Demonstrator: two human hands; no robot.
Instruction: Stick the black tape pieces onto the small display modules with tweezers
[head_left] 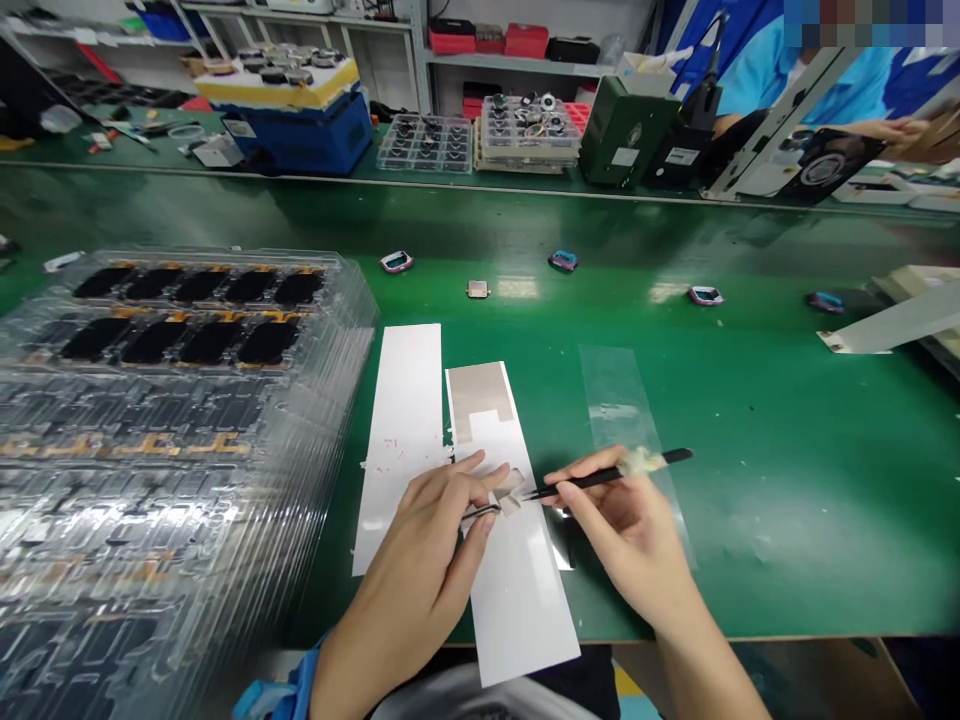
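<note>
My right hand (634, 530) grips black tweezers (604, 478) like a pen, with something pale and yellowish around their back part. Their tips reach a small greyish film piece (510, 493) beside my left fingertips. Between the thumb and fingers of my left hand (431, 545) is a small flat part with a dark, shiny edge (480, 511); the fingers hide most of it. Both hands work over a white backing sheet (521, 600) with a grey film area (480, 390) at its far end. Left of it lies another white sheet (409, 400) with tiny red marks.
Stacked clear trays (300, 440) with black screens fill the left side. A clear plastic film (615, 390) lies to the right. Small watch-like cases, such as one pink-edged case (396, 262), and a small square part (478, 289) sit further back. A co-worker's arm (772, 75) shows behind.
</note>
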